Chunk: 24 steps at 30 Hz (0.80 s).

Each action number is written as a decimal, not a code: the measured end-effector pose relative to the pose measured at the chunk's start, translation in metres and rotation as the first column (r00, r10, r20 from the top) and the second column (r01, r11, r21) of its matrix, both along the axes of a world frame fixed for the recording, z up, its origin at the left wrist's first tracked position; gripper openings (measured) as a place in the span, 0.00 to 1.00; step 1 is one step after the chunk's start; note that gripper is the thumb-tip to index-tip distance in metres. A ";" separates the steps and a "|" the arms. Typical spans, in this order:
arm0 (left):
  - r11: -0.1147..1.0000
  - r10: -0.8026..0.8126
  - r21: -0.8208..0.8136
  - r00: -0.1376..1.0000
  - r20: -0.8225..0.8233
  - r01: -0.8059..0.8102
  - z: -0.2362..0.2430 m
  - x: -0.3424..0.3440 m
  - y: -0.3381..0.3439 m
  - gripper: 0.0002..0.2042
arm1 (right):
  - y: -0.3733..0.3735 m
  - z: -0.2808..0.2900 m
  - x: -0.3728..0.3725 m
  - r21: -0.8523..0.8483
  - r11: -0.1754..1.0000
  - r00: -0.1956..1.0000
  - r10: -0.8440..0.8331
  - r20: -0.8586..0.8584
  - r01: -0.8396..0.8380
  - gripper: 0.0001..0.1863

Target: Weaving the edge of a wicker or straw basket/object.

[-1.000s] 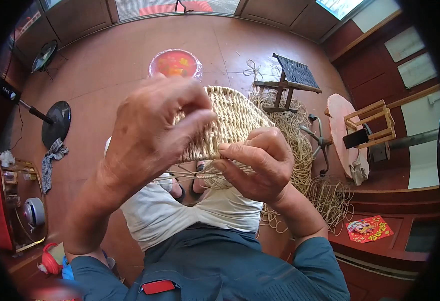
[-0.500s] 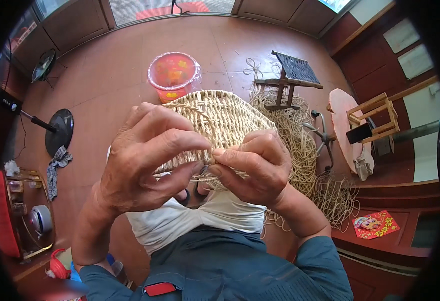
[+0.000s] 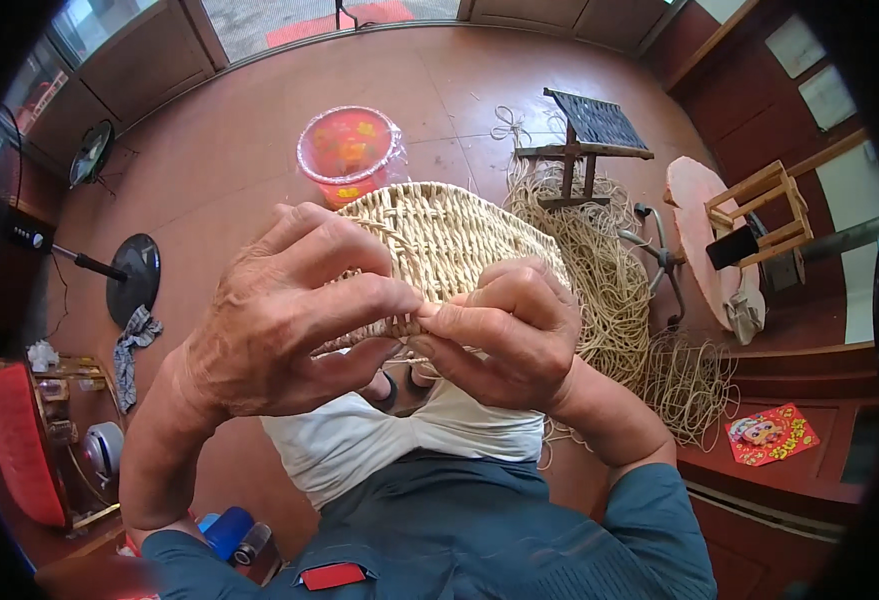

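A pale woven straw piece (image 3: 459,230), shaped like a panel or the side of a basket, is held above my lap. At its near edge, my left hand (image 3: 284,315) bends its index finger and thumb round the weave, the tips almost touching those of the other hand. Thumb and index finger of my right hand (image 3: 509,335) pinch the same edge, its other fingers curled in. A loose straw strand runs along the weave by my left knuckles. My fingers hide the exact spot they grip.
Beyond the weave stands a red bucket (image 3: 349,150) lined with clear plastic. A heap of pale cord (image 3: 609,290) lies on the floor to the right, beside a dark-topped folding stool (image 3: 599,125). A pink-topped table (image 3: 694,215) stands farther right; a black fan base (image 3: 134,280) is at left.
My left index finger and thumb have closed in toward my right fingertips at the edge. The woven piece stays nearly in place while the view shifts slightly.
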<state>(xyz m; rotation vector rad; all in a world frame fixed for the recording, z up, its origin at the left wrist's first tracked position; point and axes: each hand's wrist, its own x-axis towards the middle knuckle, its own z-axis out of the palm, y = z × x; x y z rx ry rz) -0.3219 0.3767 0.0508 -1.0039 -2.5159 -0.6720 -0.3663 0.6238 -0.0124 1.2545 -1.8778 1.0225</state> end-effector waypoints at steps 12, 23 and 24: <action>0.993 -0.115 0.002 0.993 0.018 0.115 -0.010 -0.016 -0.001 0.19 | -0.003 -0.007 -0.003 -0.006 0.999 0.999 0.038 -0.020 -0.039 0.17; 0.998 -0.045 0.047 0.989 -0.137 0.052 -0.030 -0.001 -0.003 0.17 | -0.006 -0.006 -0.001 -0.043 0.999 1.000 0.011 -0.019 -0.012 0.15; 0.999 -0.043 0.024 0.988 -0.151 0.047 -0.030 -0.001 -0.003 0.17 | -0.007 -0.006 -0.001 -0.051 0.999 1.000 0.011 -0.013 -0.011 0.15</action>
